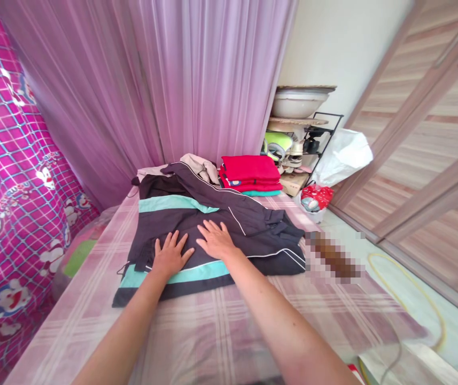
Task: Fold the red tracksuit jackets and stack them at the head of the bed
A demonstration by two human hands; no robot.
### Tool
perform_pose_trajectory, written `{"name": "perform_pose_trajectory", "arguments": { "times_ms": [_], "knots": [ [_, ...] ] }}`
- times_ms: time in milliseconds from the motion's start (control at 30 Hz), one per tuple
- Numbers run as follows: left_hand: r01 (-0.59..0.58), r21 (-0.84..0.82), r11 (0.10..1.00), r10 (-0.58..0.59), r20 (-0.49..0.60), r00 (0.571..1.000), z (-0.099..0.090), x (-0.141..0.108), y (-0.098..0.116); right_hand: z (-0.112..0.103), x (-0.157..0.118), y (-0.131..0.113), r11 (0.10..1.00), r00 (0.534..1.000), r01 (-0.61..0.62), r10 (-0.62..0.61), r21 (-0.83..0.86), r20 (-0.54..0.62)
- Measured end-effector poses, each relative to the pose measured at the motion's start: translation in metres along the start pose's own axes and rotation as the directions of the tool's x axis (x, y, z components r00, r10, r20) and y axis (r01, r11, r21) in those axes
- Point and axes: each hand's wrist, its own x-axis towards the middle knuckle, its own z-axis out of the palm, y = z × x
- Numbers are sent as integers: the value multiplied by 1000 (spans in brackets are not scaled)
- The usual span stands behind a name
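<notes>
A dark jacket (248,224) with teal bands and white piping lies spread on its side across the plaid cloth, one sleeve folded over its body. My left hand (171,255) rests flat on it near the lower teal band, fingers spread. To the right of it, my right hand (216,239) also presses on the dark fabric, its fingers stretched out. Neither hand grips anything. Behind the jacket sits a stack of folded red clothes (250,170) with a teal piece at the bottom. A pale crumpled garment (200,167) shows beside the stack, partly hidden by the jacket.
The pink plaid cloth (196,342) covers the table-like surface. Purple curtains (220,75) hang behind. At the back right stand a rack (327,139) with shoes and basins, a white bag (343,158) and a red bag (319,197). A wooden wardrobe (425,139) lines the right side.
</notes>
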Motion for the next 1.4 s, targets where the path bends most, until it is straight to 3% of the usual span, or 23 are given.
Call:
{"name": "perform_pose_trajectory", "arguments": {
  "times_ms": [67,133,333,467,600,700,800,933,1033,1133,1200,1333,1400],
  "knots": [
    [-3,-4,1000,3,25,1000,5,0,-3,16,-4,5,999,994,-41,41,-2,102],
    [-11,-9,1000,11,23,1000,6,0,-8,23,-16,19,997,990,-73,74,-11,120],
    [-5,-9,1000,6,49,999,5,2,-10,2,-71,80,977,972,-199,207,-78,115],
    [6,1,1000,-6,55,998,2,3,-7,-6,-117,128,941,956,-285,292,-182,10],
    [8,24,1000,-10,58,998,0,2,-6,-8,-137,154,917,937,-341,349,-206,3],
    [1,50,999,-4,44,999,2,3,-6,-14,-128,149,905,921,-385,390,-180,-6],
    [0,54,999,-2,29,1000,5,4,-7,-24,-108,125,894,903,-429,422,-130,-79],
    [-5,52,999,4,18,1000,8,5,-9,-24,-79,86,960,943,-276,259,-53,-210],
    [-7,64,998,6,16,1000,9,5,-10,-9,-69,74,981,981,-189,187,-42,-51],
    [-9,57,998,9,12,1000,8,4,-10,1,-67,75,977,969,-211,211,-17,127],
    [-12,48,999,12,5,1000,7,3,-9,-1,-66,74,974,964,-225,224,-11,146],
    [-14,43,999,14,9,1000,5,2,-7,-8,-64,57,980,979,-199,198,-1,-37],
    [-14,38,999,14,14,1000,5,2,-6,-3,-64,49,989,987,-145,145,-1,-75]
  ]
}}
